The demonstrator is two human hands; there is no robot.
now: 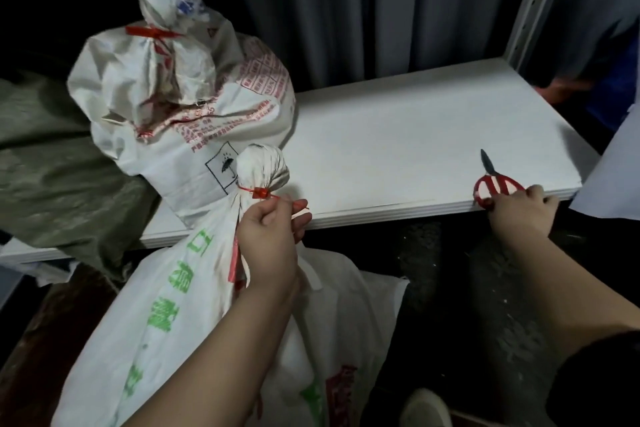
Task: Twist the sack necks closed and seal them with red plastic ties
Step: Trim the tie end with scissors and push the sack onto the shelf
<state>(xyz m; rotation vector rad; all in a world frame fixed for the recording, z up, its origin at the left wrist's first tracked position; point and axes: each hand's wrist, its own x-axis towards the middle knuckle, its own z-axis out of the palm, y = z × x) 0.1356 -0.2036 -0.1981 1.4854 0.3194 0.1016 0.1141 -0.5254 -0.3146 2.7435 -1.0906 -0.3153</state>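
Woven white sack (pixel 180 305), bunched neck

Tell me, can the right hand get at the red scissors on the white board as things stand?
Probably yes. The right hand is already at the board's near edge, its fingers touching the red scissors' handles. Nothing lies between them; the left hand is busy with the red tie's tail.

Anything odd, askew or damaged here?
Little stands out. The scissors sit at the white board's front edge, handles overhanging, under the right hand. The left hand pinches the red tie's untrimmed tail on the near sack.
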